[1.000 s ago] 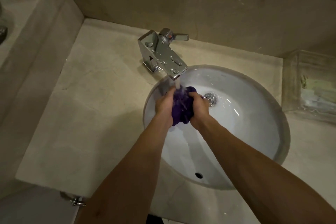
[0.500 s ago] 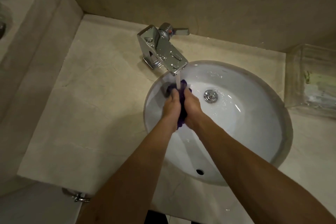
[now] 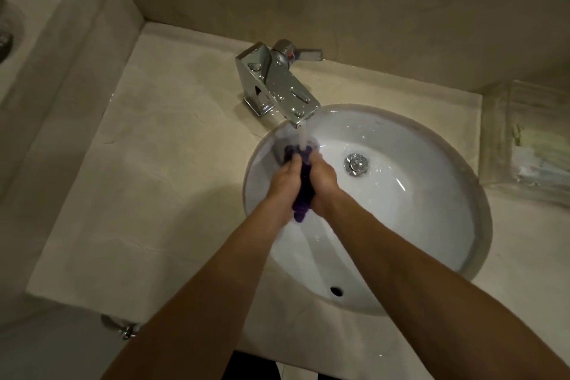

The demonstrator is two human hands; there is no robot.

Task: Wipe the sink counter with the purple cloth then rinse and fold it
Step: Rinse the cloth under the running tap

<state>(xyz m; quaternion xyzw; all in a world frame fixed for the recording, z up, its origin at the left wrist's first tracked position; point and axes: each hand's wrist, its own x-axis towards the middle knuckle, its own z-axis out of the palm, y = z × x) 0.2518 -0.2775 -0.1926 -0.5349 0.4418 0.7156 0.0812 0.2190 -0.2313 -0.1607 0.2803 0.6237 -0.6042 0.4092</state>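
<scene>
Here, my left hand and right hand squeeze the purple cloth, a wet bunched roll, long axis running from me toward the faucet.

Head view, looking steeply down, close over the sink

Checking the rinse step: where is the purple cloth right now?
In the head view, the purple cloth is bunched between the left hand and right hand, over the sink basin's left side, under the faucet's running water.
</scene>
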